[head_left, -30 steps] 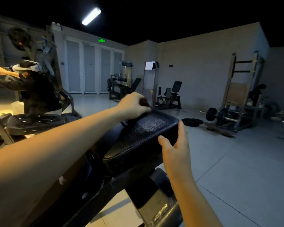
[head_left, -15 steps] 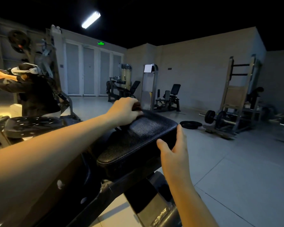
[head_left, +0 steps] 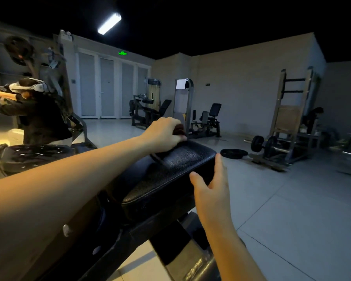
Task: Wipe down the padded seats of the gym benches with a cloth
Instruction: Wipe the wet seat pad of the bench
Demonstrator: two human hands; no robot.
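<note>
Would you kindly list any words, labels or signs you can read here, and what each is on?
Nothing reads clearly.
Green sign above the doors: glows, illegible.
White sheet on the machine: too small.
Dark wall plaque: too small.
Bench frame lettering: blurred.

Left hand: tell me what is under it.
Under the left hand a bit of dark cloth sticks out at the padded seat's far edge. The hand covers the rest of it.
</note>
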